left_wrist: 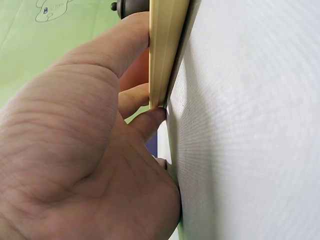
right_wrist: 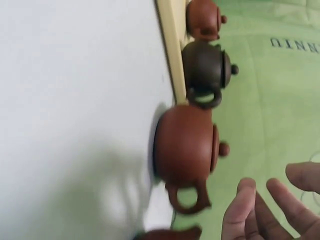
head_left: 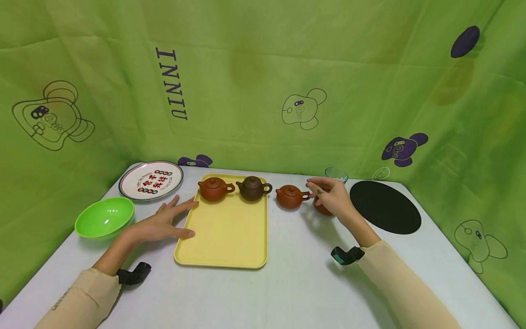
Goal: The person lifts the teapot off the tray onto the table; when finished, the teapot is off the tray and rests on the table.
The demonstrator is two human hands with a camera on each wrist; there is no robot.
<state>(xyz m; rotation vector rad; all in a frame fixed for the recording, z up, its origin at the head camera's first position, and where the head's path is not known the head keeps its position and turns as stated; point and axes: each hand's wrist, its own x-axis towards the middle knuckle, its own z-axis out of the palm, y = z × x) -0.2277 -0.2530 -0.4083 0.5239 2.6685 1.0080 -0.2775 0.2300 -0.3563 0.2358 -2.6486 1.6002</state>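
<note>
A small round reddish-brown clay teapot point(head_left: 290, 197) with a knobbed lid and loop handle stands on the table just right of the flat yellow plastic tray point(head_left: 223, 237). The right hand point(head_left: 333, 197), fingers loosely spread and gripping nothing, hovers at its handle. The left hand point(head_left: 164, 224) rests flat, fingers straight, against the tray's left edge. The tray holds a red-brown teapot point(head_left: 214, 188) and a dark brown teapot point(head_left: 252, 188).

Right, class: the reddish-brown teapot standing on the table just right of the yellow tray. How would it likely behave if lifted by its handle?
The teapot looks like unglazed clay, so probably rigid, fairly heavy for its size and breakable if dropped. Its loop handle sits to one side, so it may tilt spout-down. The knobbed lid appears loose-fitting and might slide off.
</note>
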